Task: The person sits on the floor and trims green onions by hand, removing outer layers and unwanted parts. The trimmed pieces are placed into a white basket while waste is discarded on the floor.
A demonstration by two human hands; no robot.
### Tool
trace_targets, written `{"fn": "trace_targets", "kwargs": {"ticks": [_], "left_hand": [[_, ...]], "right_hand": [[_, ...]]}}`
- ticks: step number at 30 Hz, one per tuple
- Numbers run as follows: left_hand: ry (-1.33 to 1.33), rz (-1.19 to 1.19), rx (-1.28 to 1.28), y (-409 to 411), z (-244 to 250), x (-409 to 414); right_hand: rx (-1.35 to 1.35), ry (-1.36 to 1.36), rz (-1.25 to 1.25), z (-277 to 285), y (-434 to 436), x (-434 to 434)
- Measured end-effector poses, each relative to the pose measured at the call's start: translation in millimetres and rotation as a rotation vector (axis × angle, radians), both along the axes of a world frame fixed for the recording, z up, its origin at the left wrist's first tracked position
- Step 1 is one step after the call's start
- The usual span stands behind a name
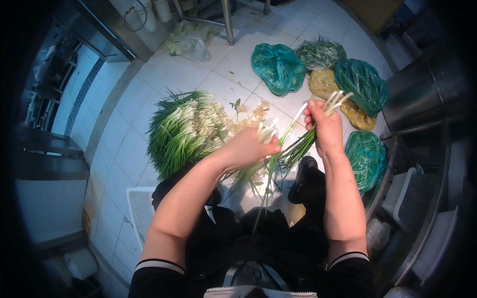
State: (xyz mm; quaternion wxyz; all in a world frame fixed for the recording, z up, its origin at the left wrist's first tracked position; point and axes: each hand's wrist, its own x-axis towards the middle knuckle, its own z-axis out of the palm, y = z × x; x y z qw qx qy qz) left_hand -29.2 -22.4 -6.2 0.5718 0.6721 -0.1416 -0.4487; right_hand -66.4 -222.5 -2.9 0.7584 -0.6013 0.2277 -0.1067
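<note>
My left hand (257,147) is closed round several green onions, their white ends (267,130) pointing up and away. My right hand (323,124) grips another bunch of green onions (302,146), its white ends sticking out above the fist and the green leaves hanging down towards the left. Between the two hands runs a single green onion (292,122), its white end at my right fingertips and its leaves near my left thumb. Left of my hands a large pile of green onions (186,130) lies on the tiled floor, white ends facing right. Pale root trimmings (257,113) lie beside it.
Green plastic bags (278,69) of vegetables, yellowish bags (323,82) and a clear bag of greens (321,54) stand at the upper right. A white plastic basket (141,212) is at the lower left. Metal shelving (441,156) holds white bins at the right. Metal table legs (227,22) stand at the top.
</note>
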Motion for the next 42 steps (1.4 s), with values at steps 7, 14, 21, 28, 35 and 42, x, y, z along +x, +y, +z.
{"fn": "trace_targets", "kwargs": {"ticks": [7,14,21,28,35,42], "left_hand": [[0.041,0.076,0.049,7.9,3.6,1.5],[-0.097,0.112,0.110,-0.7,2.6,-4.5],[-0.282,0.074,0.108,6.2,-15.3,0.3],[-0.249,0.006,0.145,11.3,-3.7,-3.3],[-0.206,0.185,-0.003,13.1,-2.6,0.1],[-0.094,0.324,-0.190,7.2,0.2,0.0]], "right_hand": [[-0.195,0.181,0.175,5.5,-11.4,-3.3],[-0.002,0.196,0.387,-2.9,33.4,-10.1],[-0.256,0.150,0.297,-1.8,36.8,-9.3],[-0.364,0.089,-0.195,-10.2,-18.4,9.3],[0.034,0.206,0.312,2.6,-15.7,3.3],[0.445,0.217,0.557,3.9,10.6,-1.1]]}}
